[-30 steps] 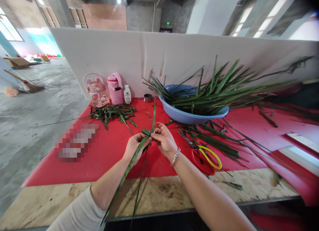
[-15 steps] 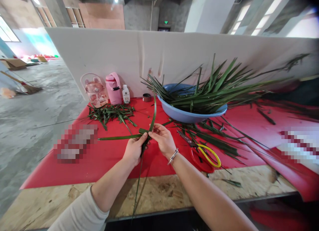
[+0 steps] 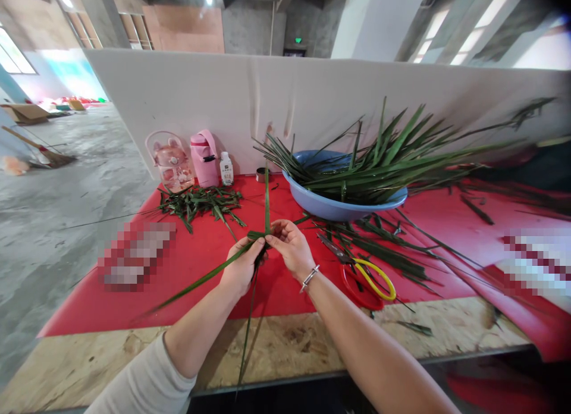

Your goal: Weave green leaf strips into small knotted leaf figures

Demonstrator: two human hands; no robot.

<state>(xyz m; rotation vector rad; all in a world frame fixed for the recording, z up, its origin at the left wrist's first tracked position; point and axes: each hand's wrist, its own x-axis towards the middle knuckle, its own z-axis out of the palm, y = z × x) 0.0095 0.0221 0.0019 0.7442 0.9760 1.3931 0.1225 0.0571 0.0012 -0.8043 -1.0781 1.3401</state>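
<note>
Both my hands meet over the red table covering, around a folded green leaf strip [image 3: 256,235]. My left hand [image 3: 241,265] pinches the fold from the left, thumb on top. Pressed against its other side are the thumb and fingertips of my right hand [image 3: 289,244]. One end of the strip stands up away from me, another slants down across my left wrist toward the lower left, and a thin stem hangs below toward the table edge. The fingers underneath are partly hidden. Right of my right wrist lie scissors [image 3: 375,280] with red and yellow handles.
A blue basin [image 3: 352,212] full of long leaves stands behind on the right. Leaf scraps [image 3: 200,204] lie at the back left, before a pink bottle [image 3: 204,164], a clear pink jug [image 3: 172,164] and a small white bottle [image 3: 226,169]. A white panel [image 3: 187,99] closes the back.
The left strip end has swung from level down toward the lower left. The upright end has straightened from a rightward curve. My hands have barely moved.
</note>
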